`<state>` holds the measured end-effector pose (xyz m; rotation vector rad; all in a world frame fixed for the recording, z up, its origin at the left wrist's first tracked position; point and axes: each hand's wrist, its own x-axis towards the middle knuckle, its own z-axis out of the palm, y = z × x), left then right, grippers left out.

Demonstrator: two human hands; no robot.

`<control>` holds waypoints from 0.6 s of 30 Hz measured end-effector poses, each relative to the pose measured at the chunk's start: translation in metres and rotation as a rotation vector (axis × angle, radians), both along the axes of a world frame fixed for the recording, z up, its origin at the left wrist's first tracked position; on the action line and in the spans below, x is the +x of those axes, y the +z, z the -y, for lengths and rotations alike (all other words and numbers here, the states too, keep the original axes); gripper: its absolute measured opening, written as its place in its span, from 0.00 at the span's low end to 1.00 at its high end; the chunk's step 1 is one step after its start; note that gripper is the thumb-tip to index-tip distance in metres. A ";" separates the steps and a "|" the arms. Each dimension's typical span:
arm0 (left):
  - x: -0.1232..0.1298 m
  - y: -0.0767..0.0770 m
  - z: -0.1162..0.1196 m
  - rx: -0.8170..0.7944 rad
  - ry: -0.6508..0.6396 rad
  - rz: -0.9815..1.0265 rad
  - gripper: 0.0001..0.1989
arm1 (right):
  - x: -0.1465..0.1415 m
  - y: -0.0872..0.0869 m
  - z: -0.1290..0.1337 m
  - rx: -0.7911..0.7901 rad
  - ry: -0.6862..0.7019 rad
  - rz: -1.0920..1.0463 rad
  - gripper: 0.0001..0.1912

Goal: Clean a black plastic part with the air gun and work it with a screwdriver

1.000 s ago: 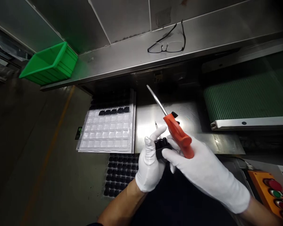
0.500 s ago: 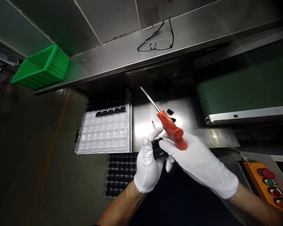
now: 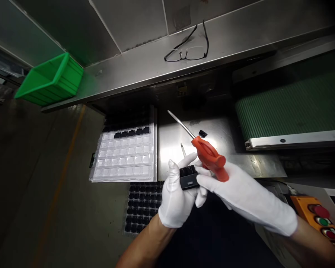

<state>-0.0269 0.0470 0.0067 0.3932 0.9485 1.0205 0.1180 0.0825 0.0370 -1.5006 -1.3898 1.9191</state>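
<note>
A small black plastic part (image 3: 189,182) with raised glossy segments lies in my left hand (image 3: 175,199), its white-gloved fingers wrapped around it. My right hand (image 3: 234,191), gloved too, touches the part's right side with its fingertips. Held in that same hand is an orange-handled tool (image 3: 212,154) with a straight metal shaft, much like a screwdriver; the shaft points up and left, away from the part. A thin pointed tool (image 3: 183,149) rests on the metal table (image 3: 169,137) behind my left fingers. Beyond the orange handle sits a loose black piece (image 3: 203,133).
A clear compartment tray (image 3: 123,156), partly filled with black parts, is at left. Below it is another filled tray (image 3: 142,208). Glasses (image 3: 186,54) and a green bin (image 3: 50,80) occupy the shelf. A green conveyor (image 3: 293,108) and an orange button box (image 3: 312,210) stand right.
My right hand and the orange-handled tool have shifted right and slightly down, uncovering more of the black part. My left hand keeps its hold. The handle now hides a second loose black piece.
</note>
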 end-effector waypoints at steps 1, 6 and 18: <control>-0.001 -0.001 -0.001 -0.017 0.000 0.048 0.42 | 0.003 0.000 -0.001 -0.012 0.015 0.010 0.05; -0.003 -0.001 -0.007 -0.005 0.028 0.134 0.44 | 0.008 -0.002 -0.002 0.017 0.065 -0.102 0.17; -0.005 0.001 -0.015 -0.067 0.153 0.116 0.37 | -0.005 0.000 -0.017 0.035 -0.017 0.078 0.05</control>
